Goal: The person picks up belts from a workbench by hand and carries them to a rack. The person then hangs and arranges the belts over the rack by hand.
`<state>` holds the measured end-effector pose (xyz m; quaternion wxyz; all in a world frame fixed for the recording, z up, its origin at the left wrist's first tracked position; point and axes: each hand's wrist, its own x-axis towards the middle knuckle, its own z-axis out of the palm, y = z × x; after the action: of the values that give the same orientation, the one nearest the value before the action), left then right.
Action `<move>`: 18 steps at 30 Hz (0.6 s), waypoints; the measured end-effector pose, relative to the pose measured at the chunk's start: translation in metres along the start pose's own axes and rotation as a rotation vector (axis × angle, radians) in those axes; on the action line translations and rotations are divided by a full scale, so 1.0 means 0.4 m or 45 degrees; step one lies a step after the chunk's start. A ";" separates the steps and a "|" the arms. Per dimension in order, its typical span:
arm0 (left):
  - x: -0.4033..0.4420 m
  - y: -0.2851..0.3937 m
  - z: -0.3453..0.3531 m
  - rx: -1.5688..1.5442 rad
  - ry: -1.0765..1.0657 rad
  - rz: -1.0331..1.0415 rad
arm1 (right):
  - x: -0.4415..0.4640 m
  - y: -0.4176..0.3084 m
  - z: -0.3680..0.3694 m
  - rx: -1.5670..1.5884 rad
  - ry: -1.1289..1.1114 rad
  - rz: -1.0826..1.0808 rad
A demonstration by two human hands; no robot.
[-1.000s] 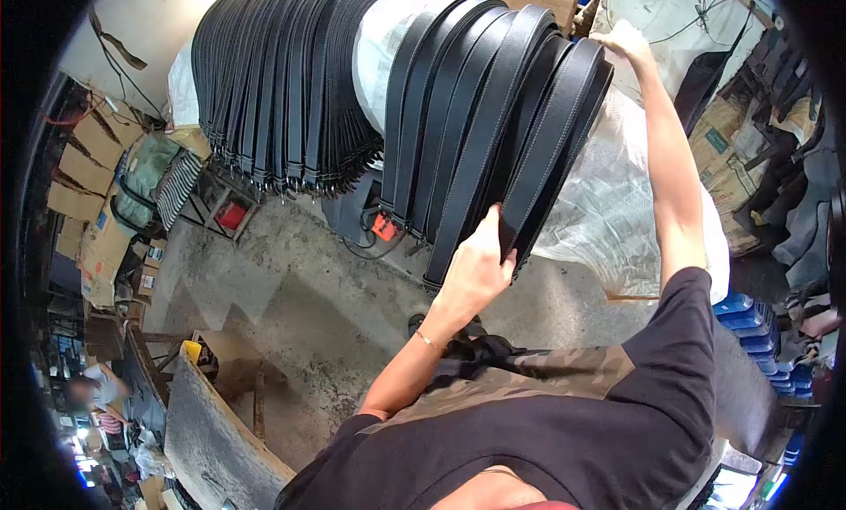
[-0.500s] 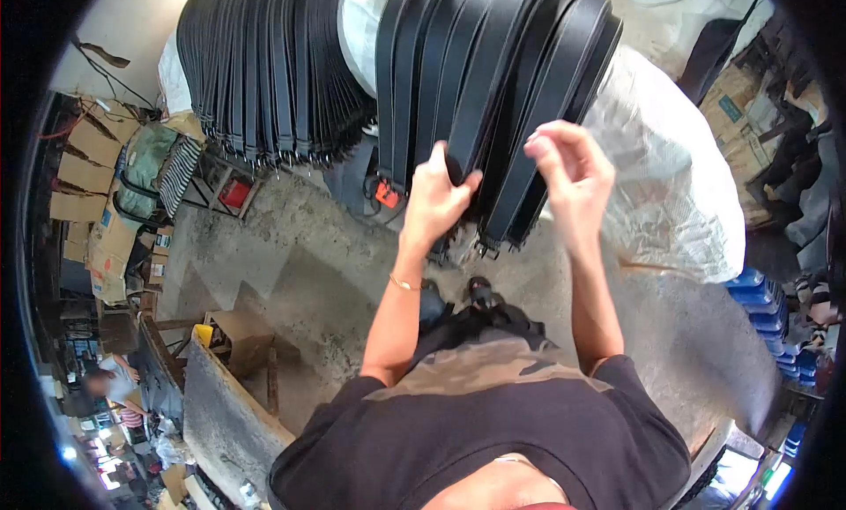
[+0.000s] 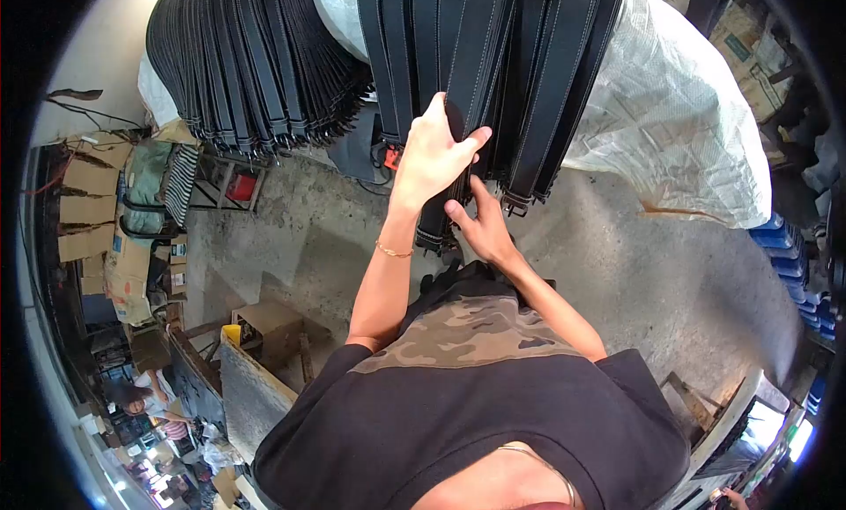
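Observation:
Black leather belts [image 3: 480, 43] with pale edge stitching hang in a thick row in front of me. My left hand [image 3: 434, 157] is closed around one of these belts, its thumb across the near side. Just below, my right hand [image 3: 486, 226] reaches in at the belts' lower part with thumb and forefinger apart. Its fingertips are close to the held belt; whether they press on it I cannot tell. Lower belt ends [image 3: 432, 232] hang beneath my left hand, and a metal buckle [image 3: 515, 206] shows right of my right hand.
A second dense row of black belts [image 3: 247, 60] hangs to the left. White woven sacking [image 3: 679, 113] lies under and right of the belts. Cardboard boxes [image 3: 269, 329] stand lower left, blue stacked items [image 3: 784, 263] at the right. Another person [image 3: 145, 395] is far off at lower left.
My right hand has come down and left, from beside the belts to below my left hand. My left hand still grips the belt. The view has shifted slightly.

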<state>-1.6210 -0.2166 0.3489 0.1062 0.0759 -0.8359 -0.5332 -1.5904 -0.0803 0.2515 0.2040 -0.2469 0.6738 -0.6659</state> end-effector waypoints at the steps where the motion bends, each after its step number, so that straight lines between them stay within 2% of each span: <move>1: 0.006 -0.010 0.011 -0.025 0.012 -0.010 | -0.009 -0.002 0.005 0.059 -0.003 0.101; 3: 0.024 -0.042 0.037 -0.006 0.029 -0.055 | -0.018 0.014 0.015 0.124 0.013 0.199; 5: 0.038 -0.050 0.058 0.219 0.200 0.188 | -0.022 0.073 0.031 0.055 0.213 0.154; 7: 0.041 -0.052 0.069 0.143 0.193 0.113 | -0.012 0.100 0.033 0.016 0.241 0.171; 9: 0.051 -0.071 0.074 0.285 0.238 0.095 | 0.007 0.097 0.028 -0.372 0.292 0.172; 13: 0.068 -0.088 0.062 0.229 0.210 0.154 | 0.026 0.023 0.001 -0.441 0.141 0.348; 15: 0.065 -0.088 0.045 0.132 0.184 0.242 | 0.042 0.013 -0.006 -0.482 0.194 0.298; 17: 0.050 -0.078 0.027 0.054 0.124 0.248 | 0.048 -0.008 -0.006 -0.441 0.168 0.411; 18: 0.044 -0.073 0.013 0.045 0.118 0.284 | 0.044 -0.031 -0.008 -0.465 0.149 0.327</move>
<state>-1.6389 -0.2284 0.3220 0.2021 0.0088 -0.8426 -0.4992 -1.6057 -0.0883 0.2648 0.1996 -0.1531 0.8197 -0.5146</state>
